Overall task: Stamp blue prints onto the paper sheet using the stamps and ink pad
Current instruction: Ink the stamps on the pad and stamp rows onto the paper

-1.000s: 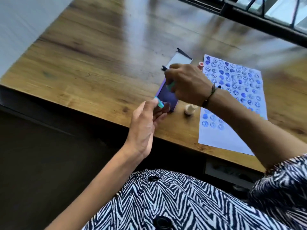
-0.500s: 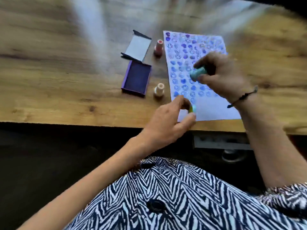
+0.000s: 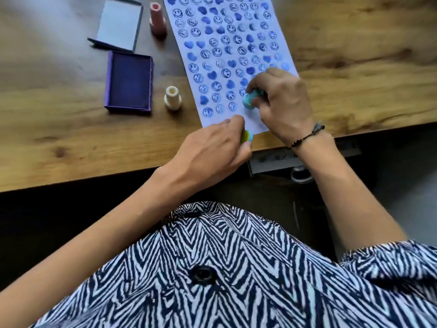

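Note:
A white paper sheet (image 3: 256,123) covered with several blue smiley and heart prints lies on the wooden table (image 3: 71,129). My right hand (image 3: 281,100) grips a light-blue stamp (image 3: 251,100) over the sheet's lower rows. My left hand (image 3: 212,150) holds a second stamp (image 3: 246,136) with a yellow-green smiley face at the sheet's near edge. The purple ink pad (image 3: 129,82) sits open to the left of the sheet, its lid (image 3: 118,23) lying behind it.
A cream stamp (image 3: 173,98) stands between the ink pad and the sheet. A pink-red stamp (image 3: 157,18) stands farther back beside the lid. The table's front edge runs just under my hands. My zebra-patterned shirt fills the bottom.
Both hands left the ink pad and moved right onto the sheet, each carrying its stamp. My head tilted down, so the table now fills the top of the view.

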